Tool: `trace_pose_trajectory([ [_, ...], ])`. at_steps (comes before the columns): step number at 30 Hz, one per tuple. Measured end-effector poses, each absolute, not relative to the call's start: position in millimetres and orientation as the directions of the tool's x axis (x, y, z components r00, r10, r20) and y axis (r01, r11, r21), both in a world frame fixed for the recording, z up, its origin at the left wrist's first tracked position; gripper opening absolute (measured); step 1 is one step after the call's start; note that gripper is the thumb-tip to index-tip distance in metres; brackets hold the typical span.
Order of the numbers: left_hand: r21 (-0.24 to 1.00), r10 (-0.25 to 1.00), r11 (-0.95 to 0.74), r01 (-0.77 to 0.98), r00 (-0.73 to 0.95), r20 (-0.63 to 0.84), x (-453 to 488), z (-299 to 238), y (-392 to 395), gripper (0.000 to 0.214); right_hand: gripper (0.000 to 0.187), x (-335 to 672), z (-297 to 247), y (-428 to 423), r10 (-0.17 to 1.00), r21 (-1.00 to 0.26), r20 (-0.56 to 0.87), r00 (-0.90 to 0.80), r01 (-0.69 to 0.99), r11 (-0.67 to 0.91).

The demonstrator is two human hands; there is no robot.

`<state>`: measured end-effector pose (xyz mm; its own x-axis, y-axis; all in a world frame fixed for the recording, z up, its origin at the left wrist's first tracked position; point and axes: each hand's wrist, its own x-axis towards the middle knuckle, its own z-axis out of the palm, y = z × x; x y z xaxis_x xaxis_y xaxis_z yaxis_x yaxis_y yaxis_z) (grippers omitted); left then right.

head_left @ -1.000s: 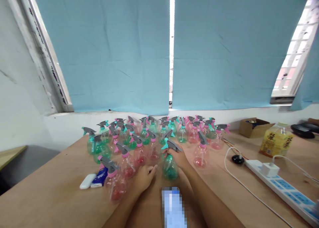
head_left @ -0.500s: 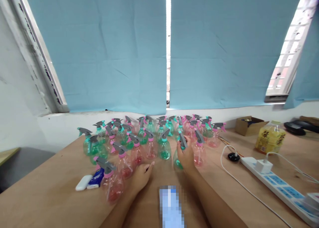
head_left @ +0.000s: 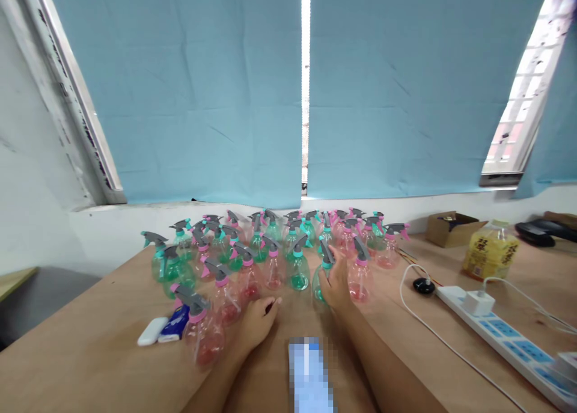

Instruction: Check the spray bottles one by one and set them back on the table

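Several small spray bottles, green and pink with grey triggers, stand in rows on the wooden table. My right hand is closed round a green spray bottle standing between a green bottle and a pink bottle. My left hand rests on the table with fingers loosely curled, holding nothing, next to a pink spray bottle at the front.
A white object and a blue packet lie at the front left. A power strip with a plug and white cable lies on the right. Behind it stand a yellow bottle and a cardboard box.
My right hand has carried the green bottle forward and right into the row and set it down. The left hand has barely moved.
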<state>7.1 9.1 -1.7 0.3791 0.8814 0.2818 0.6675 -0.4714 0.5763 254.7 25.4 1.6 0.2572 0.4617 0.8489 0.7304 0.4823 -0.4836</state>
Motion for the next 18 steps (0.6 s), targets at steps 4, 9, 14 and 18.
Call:
trace_pose_trajectory([
  [4, 0.567, 0.880, -0.473, 0.674, 0.388, 0.274, 7.1, -1.5, 8.7, 0.047, 0.057, 251.9, -3.3, 29.4, 0.503, -0.493, 0.822, 0.266, 0.776, 0.395],
  [9, 0.575, 0.882, -0.468, 0.672, 0.397, 0.254, 7.2, -0.2, 8.2, 0.048, 0.055, 251.3, -2.5, 28.3, 0.504, -0.518, 0.812, 0.294, 0.760, 0.392],
  [14, 0.576, 0.880, -0.471, 0.668, 0.404, 0.251, 8.2, 3.0, 6.0, 0.048, 0.063, 250.8, -3.5, 25.6, 0.541, -0.603, 0.766, 0.347, 0.681, 0.416],
  [18, 0.587, 0.883, -0.463, 0.664, 0.405, 0.238, 8.6, 5.5, 4.3, 0.048, 0.074, 248.8, -8.7, 27.5, 0.589, -0.646, 0.731, 0.344, 0.626, 0.436],
])
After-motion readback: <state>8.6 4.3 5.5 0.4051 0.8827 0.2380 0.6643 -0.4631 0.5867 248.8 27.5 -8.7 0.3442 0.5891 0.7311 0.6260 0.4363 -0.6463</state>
